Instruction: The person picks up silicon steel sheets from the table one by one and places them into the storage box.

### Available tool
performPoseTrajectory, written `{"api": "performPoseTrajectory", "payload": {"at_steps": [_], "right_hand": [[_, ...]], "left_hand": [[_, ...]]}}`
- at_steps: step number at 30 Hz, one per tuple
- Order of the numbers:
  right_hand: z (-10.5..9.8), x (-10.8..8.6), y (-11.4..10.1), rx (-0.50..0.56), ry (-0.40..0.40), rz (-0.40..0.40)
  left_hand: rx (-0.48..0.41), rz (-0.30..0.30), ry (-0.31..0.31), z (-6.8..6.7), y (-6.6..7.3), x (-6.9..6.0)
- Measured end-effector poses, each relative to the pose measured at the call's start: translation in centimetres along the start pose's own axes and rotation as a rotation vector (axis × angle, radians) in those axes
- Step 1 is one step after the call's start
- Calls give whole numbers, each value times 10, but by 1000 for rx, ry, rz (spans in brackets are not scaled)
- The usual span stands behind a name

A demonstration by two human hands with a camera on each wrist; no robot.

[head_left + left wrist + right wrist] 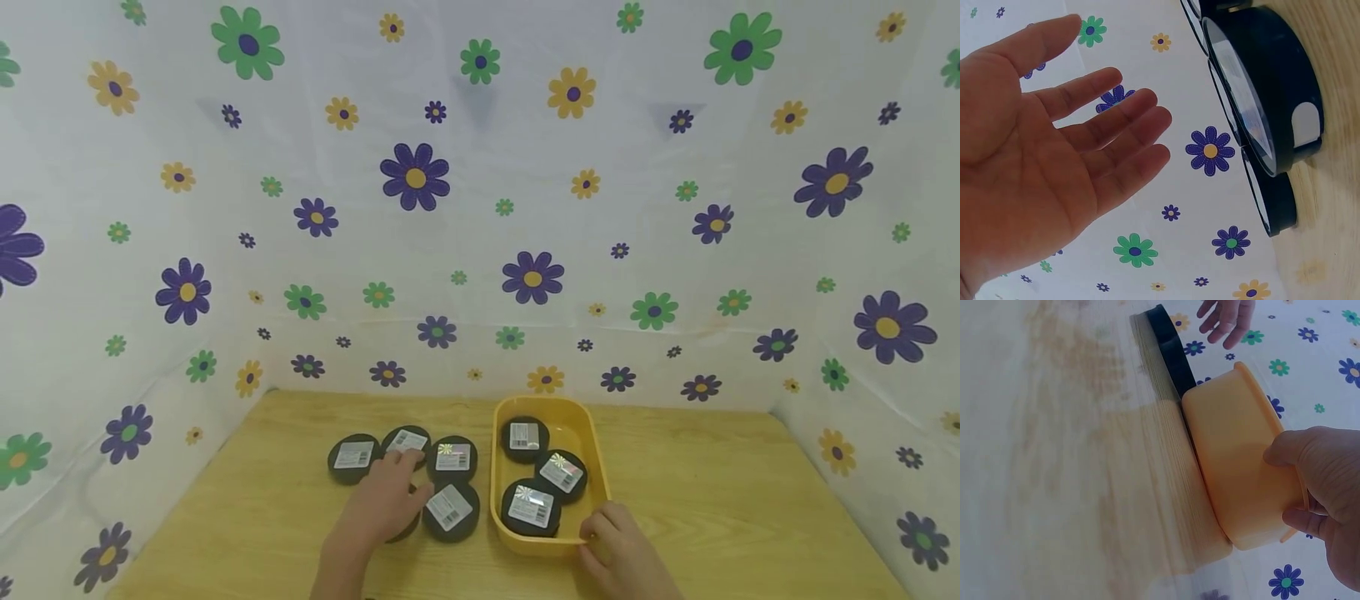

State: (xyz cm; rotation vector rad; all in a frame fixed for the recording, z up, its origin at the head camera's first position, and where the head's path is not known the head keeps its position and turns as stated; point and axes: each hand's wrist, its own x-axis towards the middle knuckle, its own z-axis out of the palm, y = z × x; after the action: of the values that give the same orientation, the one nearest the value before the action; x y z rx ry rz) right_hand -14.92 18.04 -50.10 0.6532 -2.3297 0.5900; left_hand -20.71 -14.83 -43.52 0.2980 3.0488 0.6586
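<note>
- Head view: I count three labelled black discs (531,507) inside the yellow tray (536,547); five other discs lie on the table (712,492) to its left, one mostly hidden. By count, under half are inside.
- Same view: left hand (384,500) reaches in from the near side, over the outside group; right hand (626,550) is at the tray's near right corner.
- Left wrist view: I read the left fingers as spread, holding nothing, apart from the discs.
- Right wrist view: the right hand pinches the tray's rim.
</note>
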Motion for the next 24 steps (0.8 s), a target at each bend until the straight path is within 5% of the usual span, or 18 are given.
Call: {"api": "performPoseTrajectory", "payload": {"at_steps": [10,17,24], "right_hand": [[2,-3,2,5,-25,47],[3,-2,3,-1,19,-20],[3,-1,4,-4,-1,5]], "left_hand": [[85,-18,-35,5,-6,0],[118,-8,-37,9,-12,1],[112,-45,-65,11,-13,2]]}}
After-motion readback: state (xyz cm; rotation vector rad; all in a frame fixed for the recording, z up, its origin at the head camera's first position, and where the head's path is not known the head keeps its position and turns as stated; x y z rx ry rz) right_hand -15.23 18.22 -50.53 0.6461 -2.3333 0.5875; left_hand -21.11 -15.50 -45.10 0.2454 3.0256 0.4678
